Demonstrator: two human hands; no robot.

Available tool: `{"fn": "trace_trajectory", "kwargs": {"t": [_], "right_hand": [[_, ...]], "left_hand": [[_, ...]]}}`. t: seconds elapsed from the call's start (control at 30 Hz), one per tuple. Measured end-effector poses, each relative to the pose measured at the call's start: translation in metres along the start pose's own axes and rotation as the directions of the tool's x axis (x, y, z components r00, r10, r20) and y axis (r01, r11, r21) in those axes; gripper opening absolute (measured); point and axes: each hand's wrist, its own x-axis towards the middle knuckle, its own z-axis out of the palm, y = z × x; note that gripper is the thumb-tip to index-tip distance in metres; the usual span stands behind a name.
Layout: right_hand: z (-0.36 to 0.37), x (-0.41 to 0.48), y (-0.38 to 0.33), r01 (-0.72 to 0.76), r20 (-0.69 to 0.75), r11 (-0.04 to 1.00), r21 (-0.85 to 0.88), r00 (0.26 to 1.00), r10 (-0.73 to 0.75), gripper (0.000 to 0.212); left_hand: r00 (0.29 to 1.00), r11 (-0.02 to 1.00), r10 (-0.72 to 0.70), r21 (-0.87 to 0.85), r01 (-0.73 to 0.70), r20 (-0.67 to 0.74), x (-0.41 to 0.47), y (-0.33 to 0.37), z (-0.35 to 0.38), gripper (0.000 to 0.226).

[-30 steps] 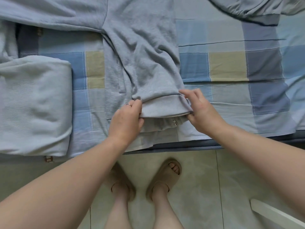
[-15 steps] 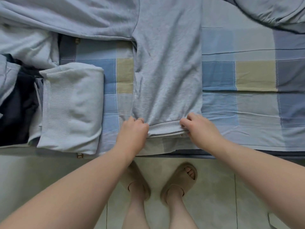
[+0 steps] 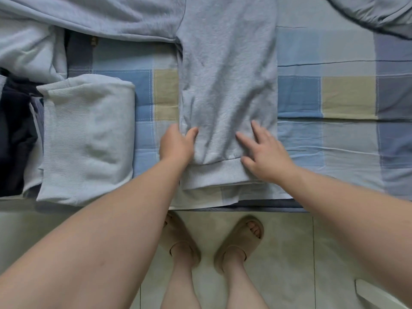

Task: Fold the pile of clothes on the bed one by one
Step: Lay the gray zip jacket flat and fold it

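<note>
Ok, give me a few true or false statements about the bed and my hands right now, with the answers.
1. Both the left hand and the right hand rest on the grey sweatshirt. True.
2. The right hand's fingers are spread flat. True.
3. The folded pale top lies to the right of the sweatshirt. False: it lies to its left.
4. The person stands barefoot. False: they wear beige sandals.

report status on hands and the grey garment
Right hand flat, open on grey garment. Left hand at its left edge, grip unclear. Folded pale garment lies apart, left.
</note>
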Motion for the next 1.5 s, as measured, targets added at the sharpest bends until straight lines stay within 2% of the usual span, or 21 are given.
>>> {"fn": "trace_trajectory", "kwargs": {"t": [0.1, 0.2, 0.23, 0.27, 0.3, 0.33, 0.4, 0.47, 0.53, 0.6, 0.67, 0.77, 0.87, 1.0, 1.03, 1.1, 1.13, 1.17, 1.3, 1.37, 1.5], "right_hand": [[0.016, -0.010, -0.004, -0.077, 0.172, 0.996, 0.051, 0.983, 0.067, 0.069], [0.003, -0.015, -0.007, -0.103, 0.311, 0.992, 0.068, 0.947, 0.077, 0.072], [-0.007, -0.012, -0.008, -0.108, 0.343, 0.992, 0.072, 0.936, 0.077, 0.069], [-0.020, -0.009, -0.009, -0.107, 0.354, 0.991, 0.075, 0.933, 0.074, 0.064], [-0.032, -0.005, -0.009, -0.100, 0.327, 0.992, 0.080, 0.943, 0.069, 0.059], [-0.044, -0.001, -0.010, -0.084, 0.253, 0.992, 0.093, 0.966, 0.058, 0.055], [-0.062, 0.012, -0.014, -0.029, 0.020, 0.993, 0.114, 0.999, 0.027, 0.052], [-0.072, 0.033, -0.020, 0.015, -0.157, 0.991, 0.130, 0.988, 0.006, 0.057], [-0.076, 0.060, -0.027, 0.005, -0.221, 0.992, 0.125, 0.975, 0.022, 0.064], [-0.070, 0.088, -0.034, -0.039, -0.226, 0.994, 0.099, 0.972, 0.061, 0.068], [-0.051, 0.103, -0.040, -0.084, -0.175, 0.995, 0.055, 0.980, 0.092, 0.069], [-0.008, 0.098, -0.054, -0.135, -0.088, 0.990, -0.034, 0.987, 0.131, 0.069], [0.023, 0.065, -0.077, -0.174, -0.036, 0.984, -0.033, 0.984, 0.173, 0.071], [0.020, 0.024, -0.104, -0.191, 0.257, 0.981, -0.027, 0.947, 0.191, 0.077], [0.002, 0.024, -0.109, -0.207, 0.342, 0.978, -0.005, 0.919, 0.196, 0.078], [-0.040, 0.033, -0.117, -0.218, 0.514, 0.976, 0.015, 0.838, 0.180, 0.070], [-0.063, 0.042, -0.125, -0.201, 0.560, 0.979, 0.002, 0.812, 0.166, 0.061], [-0.084, 0.053, -0.135, -0.183, 0.553, 0.983, -0.008, 0.818, 0.156, 0.052], [-0.147, 0.108, -0.194, -0.158, 0.260, 0.982, 0.107, 0.958, 0.125, 0.048], [-0.167, 0.139, -0.232, -0.127, 0.141, 0.968, 0.217, 0.985, 0.098, 0.050], [-0.195, 0.200, -0.310, 0.003, 0.017, 0.961, 0.278, 1.000, -0.008, 0.058]], "left_hand": [[0.999, 0.991, -0.023, 0.136, 0.018, 0.037, -0.002, -0.018, -0.001, 0.029], [0.980, 0.950, -0.161, 0.288, 0.121, 0.120, -0.003, -0.029, -0.014, 0.029], [0.980, 0.926, -0.171, 0.357, 0.124, 0.104, -0.005, -0.026, -0.020, 0.031], [0.993, 0.889, -0.107, 0.451, 0.075, 0.045, -0.006, -0.022, -0.026, 0.033], [0.999, 0.838, 0.034, 0.545, -0.014, -0.026, -0.006, -0.016, -0.030, 0.036], [0.974, 0.784, 0.216, 0.608, -0.128, -0.073, -0.006, -0.006, -0.033, 0.040], [0.860, 0.723, 0.505, 0.578, -0.378, -0.070, 0.003, 0.020, -0.036, 0.046], [0.790, 0.665, 0.613, 0.530, -0.526, 0.015, 0.028, 0.049, -0.033, 0.054], [0.756, 0.576, 0.637, 0.559, -0.597, 0.151, 0.061, 0.069, -0.024, 0.059], [0.739, 0.508, 0.595, 0.566, -0.650, 0.315, 0.095, 0.071, -0.016, 0.062], [0.743, 0.507, 0.500, 0.545, -0.668, 0.445, 0.117, 0.054, -0.014, 0.070], [0.729, 0.459, 0.486, 0.569, -0.682, 0.482, 0.120, 0.013, -0.018, 0.079], [0.715, 0.447, 0.486, 0.560, -0.697, 0.503, 0.102, -0.019, -0.030, 0.081], [0.714, 0.419, 0.323, 0.582, -0.697, 0.622, 0.072, -0.032, -0.054, 0.083], [0.706, 0.446, 0.272, 0.564, -0.695, 0.654, 0.069, -0.023, -0.063, 0.078], [0.682, 0.516, 0.209, 0.513, -0.686, 0.701, 0.070, 0.003, -0.081, 0.054], [0.689, 0.529, 0.228, 0.506, -0.681, 0.688, 0.075, 0.016, -0.095, 0.043], [0.711, 0.528, 0.279, 0.515, -0.675, 0.645, 0.083, 0.030, -0.113, 0.039], [0.803, 0.577, 0.489, 0.564, -0.591, 0.341, 0.137, 0.062, -0.195, 0.042], [0.840, 0.617, 0.498, 0.593, -0.518, 0.215, 0.172, 0.067, -0.241, 0.045], [0.896, 0.689, 0.443, 0.644, -0.332, -0.012, 0.236, 0.053, -0.326, 0.053]]}}
